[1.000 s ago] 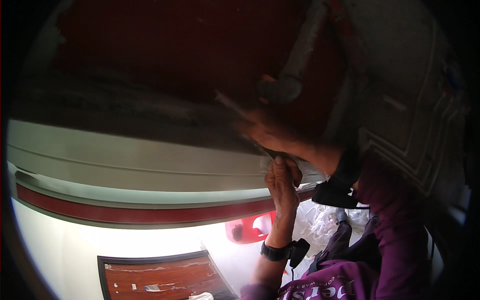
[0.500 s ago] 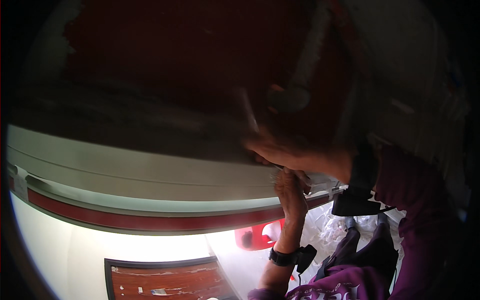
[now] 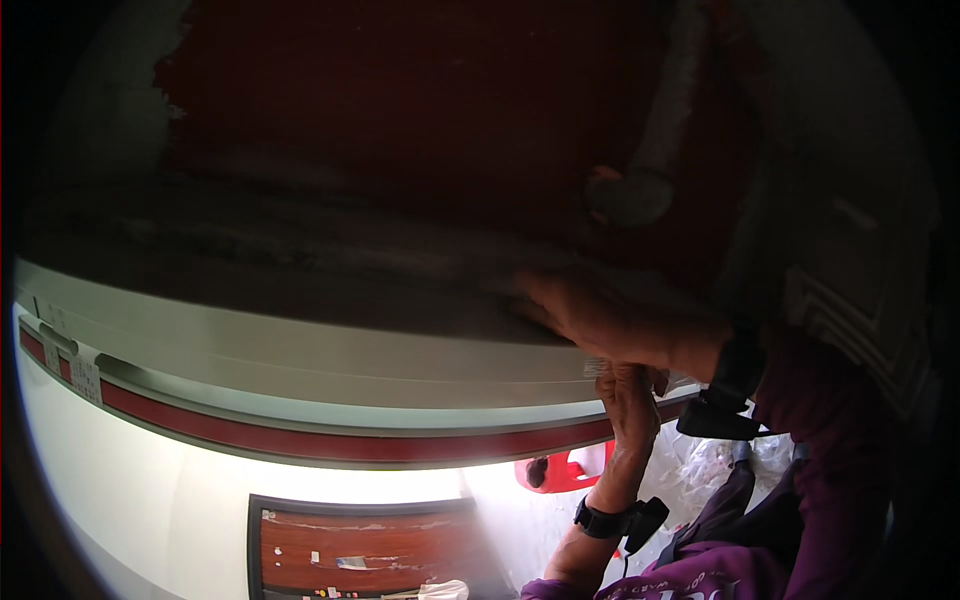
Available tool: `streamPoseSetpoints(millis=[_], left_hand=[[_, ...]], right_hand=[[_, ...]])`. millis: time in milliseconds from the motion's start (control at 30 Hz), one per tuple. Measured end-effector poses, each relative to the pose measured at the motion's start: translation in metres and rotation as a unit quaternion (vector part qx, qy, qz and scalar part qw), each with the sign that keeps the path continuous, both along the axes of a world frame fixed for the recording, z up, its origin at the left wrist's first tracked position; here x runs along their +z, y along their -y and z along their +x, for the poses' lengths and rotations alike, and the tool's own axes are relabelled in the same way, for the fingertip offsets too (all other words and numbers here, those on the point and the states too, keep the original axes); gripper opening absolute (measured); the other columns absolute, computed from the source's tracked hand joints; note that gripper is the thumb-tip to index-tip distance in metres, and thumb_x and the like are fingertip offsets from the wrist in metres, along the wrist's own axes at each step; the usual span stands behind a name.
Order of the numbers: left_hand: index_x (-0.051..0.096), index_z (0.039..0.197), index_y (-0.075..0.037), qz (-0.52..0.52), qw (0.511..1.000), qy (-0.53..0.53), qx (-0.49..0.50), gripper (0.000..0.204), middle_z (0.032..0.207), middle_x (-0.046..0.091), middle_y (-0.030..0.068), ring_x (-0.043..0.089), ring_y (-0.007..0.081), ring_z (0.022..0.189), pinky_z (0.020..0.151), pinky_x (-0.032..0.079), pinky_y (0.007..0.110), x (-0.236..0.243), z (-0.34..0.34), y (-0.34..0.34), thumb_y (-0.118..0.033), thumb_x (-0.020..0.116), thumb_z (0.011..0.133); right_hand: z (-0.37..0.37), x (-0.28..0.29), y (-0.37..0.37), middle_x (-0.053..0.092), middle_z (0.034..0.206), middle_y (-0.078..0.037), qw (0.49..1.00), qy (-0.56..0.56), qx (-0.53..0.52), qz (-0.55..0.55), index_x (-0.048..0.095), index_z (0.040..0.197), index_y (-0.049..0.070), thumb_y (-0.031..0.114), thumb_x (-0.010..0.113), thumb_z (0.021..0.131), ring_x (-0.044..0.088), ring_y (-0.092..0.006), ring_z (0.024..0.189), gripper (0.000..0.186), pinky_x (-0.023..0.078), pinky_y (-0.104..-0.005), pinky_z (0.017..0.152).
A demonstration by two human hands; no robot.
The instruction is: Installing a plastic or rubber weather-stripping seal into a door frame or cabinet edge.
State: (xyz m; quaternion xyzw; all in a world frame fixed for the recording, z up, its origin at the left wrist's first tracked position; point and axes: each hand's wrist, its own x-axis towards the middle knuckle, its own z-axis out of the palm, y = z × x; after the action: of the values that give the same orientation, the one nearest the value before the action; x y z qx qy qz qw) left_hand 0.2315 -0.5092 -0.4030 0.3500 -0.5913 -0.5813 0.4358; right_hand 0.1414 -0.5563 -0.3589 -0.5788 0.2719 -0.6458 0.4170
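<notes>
Sitting in heavy shadow up-left of the L hand (image 3: 630, 405), the R hand (image 3: 590, 318) is at the dark upper side of a long, pale beige, flat-faced panel (image 3: 350, 346); fingertips too dim, so can't tell if it's grasping anything. L hand is raised just below R forearm, fingers curled, w/ a small translucent frayed strip (image 3: 596, 368) beside its fingertips; maybe pinched, can't confirm. Strip overlaps the panel face in view, b/w the two hands. Dull red painted surface (image 3: 400, 110) is beyond R hand, w/ a grey elbowed pipe (image 3: 642, 198) up-right of it. Crumpled clear plastic sheeting (image 3: 712, 455) is below-right of L hand.

Risks: poor light could make R fingers misplace or scrape on the panel edge; a loose L grip, if any, could drop the strip; the black wrist-worn box (image 3: 715, 420) under R wrist could knock the panel if that wrist turns.
</notes>
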Motion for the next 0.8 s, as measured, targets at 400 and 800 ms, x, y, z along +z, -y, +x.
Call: streamPoseSetpoints(millis=[400,800], left_hand=[[0.045,0.068,-0.006,-0.057,0.987,0.141,0.059,0.031,0.048,0.038,-0.0007,0.034,0.0054,0.042,0.039,0.026,0.019,0.007,0.000,-0.005,-0.029,0.034,0.085],[0.043,0.063,-0.006,0.025,0.999,0.027,0.013,0.034,0.047,0.040,0.0005,0.034,0.0057,0.040,0.038,0.025,0.018,0.001,0.001,-0.006,-0.029,0.034,0.086]], right_hand=[[0.009,-0.008,0.025,0.052,0.072,-0.014,0.972,-0.003,-0.236,0.010,0.052,0.082,0.001,0.015,0.044,0.078,0.050,-0.0230,0.069,0.016,0.039,-0.0310,0.068],[0.002,0.012,-0.001,0.052,0.076,-0.007,0.981,0.131,-0.135,0.049,0.052,0.086,0.005,0.018,0.045,0.078,0.049,-0.0180,0.071,0.017,0.038,-0.0278,0.064]])
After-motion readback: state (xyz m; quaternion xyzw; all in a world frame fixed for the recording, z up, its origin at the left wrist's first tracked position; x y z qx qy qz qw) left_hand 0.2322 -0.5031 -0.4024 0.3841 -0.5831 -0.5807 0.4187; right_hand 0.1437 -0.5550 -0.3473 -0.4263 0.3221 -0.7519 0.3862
